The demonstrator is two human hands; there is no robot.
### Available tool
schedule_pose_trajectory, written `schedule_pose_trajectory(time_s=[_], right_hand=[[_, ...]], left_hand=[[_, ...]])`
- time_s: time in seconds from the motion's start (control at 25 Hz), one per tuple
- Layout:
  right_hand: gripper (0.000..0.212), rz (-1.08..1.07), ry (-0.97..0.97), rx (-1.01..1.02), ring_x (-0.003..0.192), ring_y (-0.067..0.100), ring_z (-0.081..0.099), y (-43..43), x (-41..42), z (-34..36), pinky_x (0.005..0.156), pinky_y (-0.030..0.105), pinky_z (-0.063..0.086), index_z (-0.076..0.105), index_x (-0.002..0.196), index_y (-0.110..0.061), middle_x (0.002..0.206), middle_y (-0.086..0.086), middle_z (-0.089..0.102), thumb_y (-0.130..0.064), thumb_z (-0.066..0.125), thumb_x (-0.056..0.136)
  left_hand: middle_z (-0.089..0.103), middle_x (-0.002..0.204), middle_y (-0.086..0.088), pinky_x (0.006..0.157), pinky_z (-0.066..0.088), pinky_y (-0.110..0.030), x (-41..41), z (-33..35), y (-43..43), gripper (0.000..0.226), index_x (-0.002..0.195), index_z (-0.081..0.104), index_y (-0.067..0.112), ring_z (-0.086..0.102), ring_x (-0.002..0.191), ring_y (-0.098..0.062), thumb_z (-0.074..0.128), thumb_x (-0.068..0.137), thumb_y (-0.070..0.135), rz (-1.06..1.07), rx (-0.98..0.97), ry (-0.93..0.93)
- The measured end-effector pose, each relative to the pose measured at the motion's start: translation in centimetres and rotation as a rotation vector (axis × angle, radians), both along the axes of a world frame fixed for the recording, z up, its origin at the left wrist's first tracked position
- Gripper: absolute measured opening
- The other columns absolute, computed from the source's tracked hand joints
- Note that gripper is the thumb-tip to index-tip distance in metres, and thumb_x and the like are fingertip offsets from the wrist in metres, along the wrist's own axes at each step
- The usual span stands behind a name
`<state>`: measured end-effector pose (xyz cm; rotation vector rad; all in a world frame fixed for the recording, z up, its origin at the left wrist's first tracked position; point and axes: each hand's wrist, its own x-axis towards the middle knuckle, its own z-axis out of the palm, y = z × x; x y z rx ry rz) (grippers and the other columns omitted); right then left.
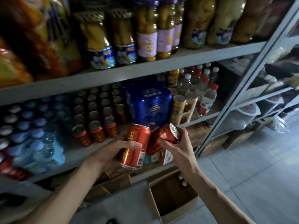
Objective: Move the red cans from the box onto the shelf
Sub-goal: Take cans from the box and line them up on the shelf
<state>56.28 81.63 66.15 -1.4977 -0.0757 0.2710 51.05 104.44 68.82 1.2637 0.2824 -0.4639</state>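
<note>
aluminium, slick, rigid, probably full: left hand (111,153) wraps upright can (137,137) mid-body, right hand (179,147) grips tilted can (161,135) near its top; sidewall grip best.

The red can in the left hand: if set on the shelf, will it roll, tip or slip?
The red can is a smooth cylinder, so on its side it would probably roll. Upright it likely stands firm, as the shelved cans do. Its glossy wall may be slippery; the left hand wraps it.
</note>
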Motion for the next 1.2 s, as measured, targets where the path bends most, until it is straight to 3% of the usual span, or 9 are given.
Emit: schedule_pose_trajectory(time_s=[0.2, 0.32, 0.44, 0.56, 0.64, 0.76, 0.96, 1.2], right_hand=[[0.078, 0.054, 0.094, -0.040, 0.093, 0.024, 0.073, 9.9, -0.1, -1.1, 0.088, 0.053, 0.057, 0.061, 0.114, -0.023, 0.101, 0.005, 0.076, -0.061, 0.089, 0.052], [0.069, 0.013, 0.102, -0.142, 0.092, 0.023, 0.073, 15.0, 1.2, -1.8, 0.088, 0.053, 0.056, 0.066, 0.107, -0.017, 0.096, 0.004, 0.076, -0.061, 0.085, 0.057], [0.064, -0.052, 0.092, -0.252, 0.090, 0.022, 0.071, 17.2, 2.8, -2.7, 0.085, 0.052, 0.057, 0.066, 0.103, -0.018, 0.093, 0.003, 0.075, -0.062, 0.080, 0.059], [0.068, -0.092, -0.014, -0.535, 0.078, 0.010, 0.066, 18.0, 3.3, -3.5, 0.066, 0.034, 0.054, 0.061, 0.104, -0.024, 0.086, -0.009, 0.070, -0.073, 0.068, 0.058], [0.066, -0.109, -0.198, -0.866, 0.072, 0.011, 0.059, 18.7, 3.6, -4.5, 0.062, 0.030, 0.042, 0.054, 0.104, -0.031, 0.084, -0.013, 0.063, -0.080, 0.057, 0.060], [0.056, -0.100, -0.406, -0.996, 0.090, 0.022, 0.063, 19.5, 4.5, -6.6, 0.068, 0.032, 0.043, 0.051, 0.110, -0.028, 0.099, -0.004, 0.066, -0.065, 0.064, 0.070], [0.063, 0.047, -0.538, -1.008, 0.106, 0.033, 0.060, 20.3, 6.5, -9.4, 0.080, 0.040, 0.053, 0.050, 0.127, -0.007, 0.116, 0.013, 0.063, -0.029, 0.078, 0.076], [0.074, 0.144, -0.601, -1.068, 0.112, 0.043, 0.058, 21.5, 7.6, -9.7, 0.090, 0.049, 0.053, 0.041, 0.138, 0.009, 0.124, 0.028, 0.057, -0.019, 0.079, 0.080]], left_hand=[[0.077, 0.099, -0.013, 0.066, 0.060, -0.035, -2.2, -1.1, 8.8, 0.094, 0.113, 0.064, 0.013, 0.074, 0.088, -0.026, 0.098, 0.028, 0.034, 0.142, 0.020, 0.001], [0.073, 0.109, -0.019, 0.082, 0.058, -0.044, -2.2, -1.8, 13.6, 0.088, 0.117, 0.064, 0.011, 0.070, 0.101, -0.033, 0.097, 0.037, 0.029, 0.096, -0.010, 0.066], [0.074, 0.109, -0.014, 0.080, 0.059, -0.040, -2.2, -2.8, 16.9, 0.083, 0.115, 0.067, 0.020, 0.071, 0.101, -0.029, 0.096, 0.038, 0.037, 0.068, 0.066, 0.096], [0.075, 0.109, -0.007, 0.091, 0.053, -0.042, -2.3, -4.3, 19.0, 0.084, 0.119, 0.065, 0.024, 0.069, 0.105, -0.025, 0.090, 0.041, 0.044, 0.074, 0.233, 0.073], [0.077, 0.100, -0.003, 0.085, 0.054, -0.035, -2.2, -5.4, 19.4, 0.075, 0.110, 0.069, 0.024, 0.071, 0.098, -0.021, 0.088, 0.040, 0.043, 0.110, 0.286, 0.063], [0.077, 0.095, -0.002, 0.075, 0.053, -0.026, -2.1, -6.7, 19.5, 0.068, 0.103, 0.071, 0.022, 0.073, 0.091, -0.015, 0.087, 0.041, 0.044, 0.083, 0.348, 0.055], [0.072, 0.103, -0.002, 0.085, 0.052, -0.029, -1.6, -8.8, 20.0, 0.064, 0.105, 0.064, 0.028, 0.068, 0.099, -0.016, 0.087, 0.045, 0.040, 0.051, 0.473, 0.065], [0.072, 0.101, 0.000, 0.092, 0.053, -0.037, -1.3, -10.8, 20.2, 0.064, 0.106, 0.066, 0.029, 0.067, 0.099, -0.016, 0.087, 0.046, 0.039, 0.046, 0.535, 0.072]])
